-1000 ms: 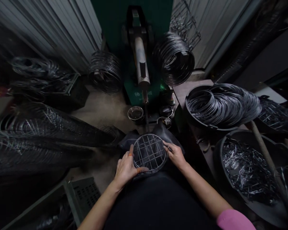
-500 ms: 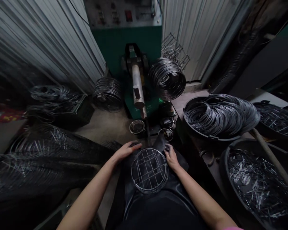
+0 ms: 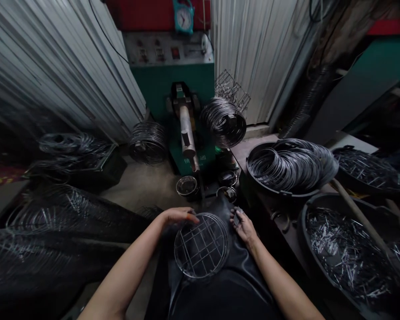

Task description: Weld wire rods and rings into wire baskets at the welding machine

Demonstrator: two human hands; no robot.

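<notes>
Several round wire grill racks (image 3: 202, 245), each a ring with crossed bars, lie stacked on the dark apron (image 3: 240, 284) over my lap. My left hand (image 3: 181, 215) is closed at the upper left rim of the stack, with an orange band on one finger. Right of the racks, my right hand (image 3: 243, 226) is turned partly palm up with its fingers curled. A small grey thing shows at its fingertips, too dark to name. Ahead stands a green machine (image 3: 173, 73) with a metal arm (image 3: 186, 129) pointing towards me.
Wire ring coils hang at both sides of the machine. To the right, a black basin (image 3: 282, 193) holds many wire rings, and a larger tub (image 3: 303, 222) holds short metal rods. Small round containers (image 3: 186, 186) sit below the arm. Wire bundles (image 3: 46, 209) lie at left.
The view has tilted up, showing a blue clock. My left hand has come onto the rack rim, and the racks have shifted slightly left. My right hand has moved off the rim and turned up.
</notes>
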